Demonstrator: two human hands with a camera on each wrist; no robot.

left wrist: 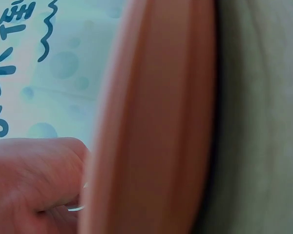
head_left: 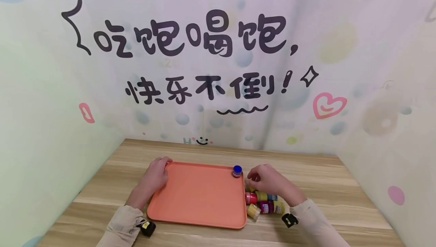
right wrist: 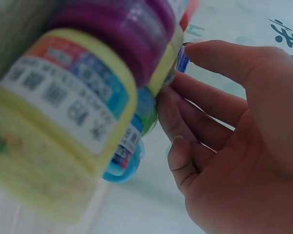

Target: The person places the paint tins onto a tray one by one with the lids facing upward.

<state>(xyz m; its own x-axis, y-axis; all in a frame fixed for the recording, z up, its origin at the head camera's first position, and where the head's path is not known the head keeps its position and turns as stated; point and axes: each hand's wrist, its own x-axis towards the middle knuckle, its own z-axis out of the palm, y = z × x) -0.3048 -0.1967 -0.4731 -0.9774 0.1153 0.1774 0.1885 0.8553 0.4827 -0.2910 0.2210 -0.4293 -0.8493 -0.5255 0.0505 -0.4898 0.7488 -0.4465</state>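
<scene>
My left hand (head_left: 154, 174) holds an orange tray (head_left: 201, 197) at its far left corner. In the left wrist view the rim of the tray (left wrist: 156, 117) hides its fingertips. A small paint jar with a blue lid (head_left: 237, 171) stands upright in the tray's far right corner. My right hand (head_left: 267, 178) is just outside the tray's right edge, its fingers loosely bent and thumb apart, over several small paint jars. Among these lie a red jar (head_left: 251, 197), a purple jar (head_left: 265, 207) and a yellow jar (head_left: 253, 212). In the right wrist view the fingertips (right wrist: 178, 141) are close to the jars.
The wooden table (head_left: 313, 186) bears the tray and jars. Behind it stands a pale wall (head_left: 204, 125) with black lettering and drawings, and side walls close in at left and right. A black band (head_left: 147, 227) is on the left wrist, another (head_left: 290, 220) on the right.
</scene>
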